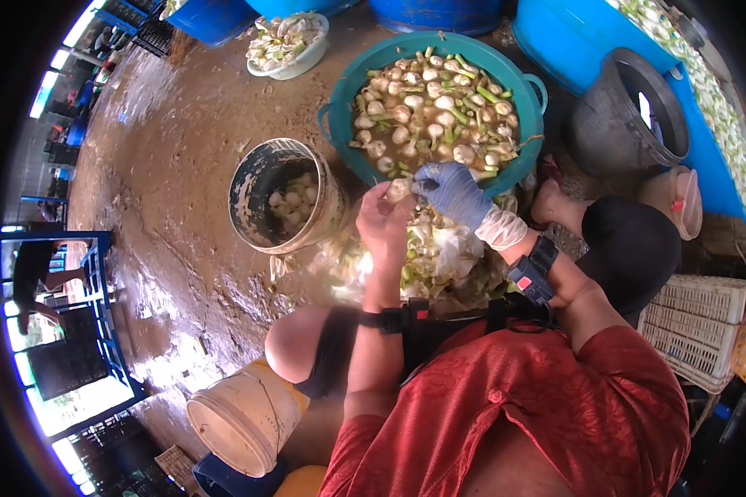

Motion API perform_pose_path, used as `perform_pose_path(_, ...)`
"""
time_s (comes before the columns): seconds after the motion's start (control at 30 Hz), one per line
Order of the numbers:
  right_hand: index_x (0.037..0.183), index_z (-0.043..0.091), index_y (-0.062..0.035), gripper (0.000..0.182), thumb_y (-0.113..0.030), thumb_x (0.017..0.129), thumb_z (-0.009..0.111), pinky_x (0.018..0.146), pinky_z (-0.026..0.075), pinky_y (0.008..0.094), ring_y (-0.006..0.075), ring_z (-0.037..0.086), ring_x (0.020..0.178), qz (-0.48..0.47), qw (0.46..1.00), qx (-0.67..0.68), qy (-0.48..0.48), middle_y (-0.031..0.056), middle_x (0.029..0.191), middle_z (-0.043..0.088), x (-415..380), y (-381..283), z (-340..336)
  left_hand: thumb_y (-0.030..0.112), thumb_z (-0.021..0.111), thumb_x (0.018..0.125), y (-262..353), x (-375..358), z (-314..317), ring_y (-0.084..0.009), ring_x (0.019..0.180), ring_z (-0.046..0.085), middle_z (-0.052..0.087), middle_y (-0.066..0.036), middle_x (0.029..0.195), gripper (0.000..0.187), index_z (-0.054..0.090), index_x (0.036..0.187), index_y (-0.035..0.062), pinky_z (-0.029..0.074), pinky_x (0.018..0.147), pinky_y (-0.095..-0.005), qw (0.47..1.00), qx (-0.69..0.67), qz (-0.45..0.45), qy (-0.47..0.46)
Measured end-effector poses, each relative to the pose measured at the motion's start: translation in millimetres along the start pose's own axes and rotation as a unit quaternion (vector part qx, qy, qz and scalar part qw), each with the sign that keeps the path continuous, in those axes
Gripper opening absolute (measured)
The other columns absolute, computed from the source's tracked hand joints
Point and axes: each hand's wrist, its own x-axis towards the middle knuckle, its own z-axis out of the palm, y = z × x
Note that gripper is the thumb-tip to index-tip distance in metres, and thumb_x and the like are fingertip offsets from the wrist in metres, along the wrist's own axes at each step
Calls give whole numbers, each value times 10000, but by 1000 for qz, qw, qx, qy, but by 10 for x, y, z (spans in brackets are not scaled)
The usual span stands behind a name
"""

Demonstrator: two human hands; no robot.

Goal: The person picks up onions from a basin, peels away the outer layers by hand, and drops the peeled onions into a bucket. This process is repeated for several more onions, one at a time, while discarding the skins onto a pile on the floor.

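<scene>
My left hand (385,217), bare, has its fingers closed around a pale, roundish bulb (400,190). Close against the bulb's right side is my right hand (454,192) in a blue glove, fingers bent together; what they grip is too small to tell. Just beyond both hands stands a green two-handled tub (337,91) of brownish water with many white bulbs (464,154) and green stem pieces. Below my hands lies a heap of leafy peelings (448,257). A dirty bucket (330,199) on the left holds several white bulbs (294,199).
Around the wet, muddy floor (166,166) are a basin of peelings (298,62), a black bucket (601,124), a blue container (564,37), white crates (692,319) and a tipped white bucket (240,422). Another person (37,273) is at far left.
</scene>
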Motion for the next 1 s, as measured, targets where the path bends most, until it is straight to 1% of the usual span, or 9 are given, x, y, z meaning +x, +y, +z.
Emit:
perform_pose_path(0.1, 790, 627, -20, 129, -145, 760, 612, 625, 482, 403, 360, 600, 681, 4, 997, -71, 16, 192, 719, 612, -5, -8, 48, 18, 681, 730, 18, -19, 14, -95, 636, 567, 632, -58, 795, 341, 569, 1043, -56, 467, 580, -225, 997, 71, 27, 6)
perform_pose_path(0.27, 771, 612, -22, 110, -130, 756, 594, 623, 481, 408, 379, 589, 691, 9, 998, -43, 42, 204, 721, 603, 13, 81, 71, 16, 672, 731, 61, -22, 7, -113, 653, 586, 640, -77, 824, 317, 578, 1027, -49, 479, 574, -231, 998, -60, -30, -15)
perform_pose_path(0.37, 777, 617, -11, 99, -103, 784, 582, 609, 481, 362, 303, 612, 642, 10, 996, -67, 60, 174, 693, 616, 55, 185, 12, 1, 662, 732, 126, -28, 18, -125, 673, 600, 645, -82, 849, 310, 583, 1028, -42, 495, 566, -239, 981, -185, -44, -33)
perform_pose_path(0.43, 789, 626, 6, 81, -71, 798, 602, 609, 475, 306, 174, 594, 618, 96, 989, 115, 11, 118, 669, 621, 70, 170, -74, 0, 658, 735, 134, -14, 5, -127, 682, 604, 646, -84, 857, 304, 585, 1028, -39, 500, 562, -243, 980, -192, -45, -30)
perform_pose_path(0.53, 799, 634, 19, 72, -53, 798, 629, 621, 467, 272, 89, 548, 639, 45, 991, 125, -14, 73, 666, 616, 22, -10, -135, 2, 660, 737, 106, -13, 16, -124, 684, 604, 646, -84, 861, 297, 588, 1022, -41, 503, 563, -243, 983, -177, -40, -16)
perform_pose_path(0.6, 798, 639, 11, 93, -63, 754, 673, 618, 479, 291, 140, 592, 630, 64, 987, 143, -34, 102, 684, 633, 2, -36, -91, 5, 665, 735, 74, -15, 40, -117, 679, 599, 645, -81, 858, 296, 588, 1016, -46, 500, 567, -241, 987, -155, -30, -7)
perform_pose_path(0.7, 782, 639, -8, 107, -88, 712, 656, 603, 490, 340, 283, 626, 649, 11, 1000, 4, 9, 166, 710, 629, 4, 47, 15, 11, 681, 722, 12, -41, 43, -101, 662, 583, 640, -67, 833, 295, 591, 997, -49, 487, 576, -232, 999, 13, 22, 22)
perform_pose_path(0.8, 758, 625, -7, 89, -87, 719, 624, 599, 485, 347, 294, 614, 636, 19, 1000, 11, -7, 166, 688, 618, 23, 30, -9, 13, 696, 705, 9, -52, 29, -89, 646, 570, 635, -54, 803, 302, 592, 982, -47, 475, 583, -224, 995, 74, 63, 28)
perform_pose_path(1.0, 718, 592, -15, 90, -104, 713, 606, 591, 474, 360, 313, 594, 618, 17, 999, -30, 12, 168, 665, 600, 25, 60, -2, 1, 684, 700, 57, -52, 21, -102, 646, 578, 638, -67, 802, 298, 596, 982, -38, 474, 586, -231, 1000, -21, 4, -2)
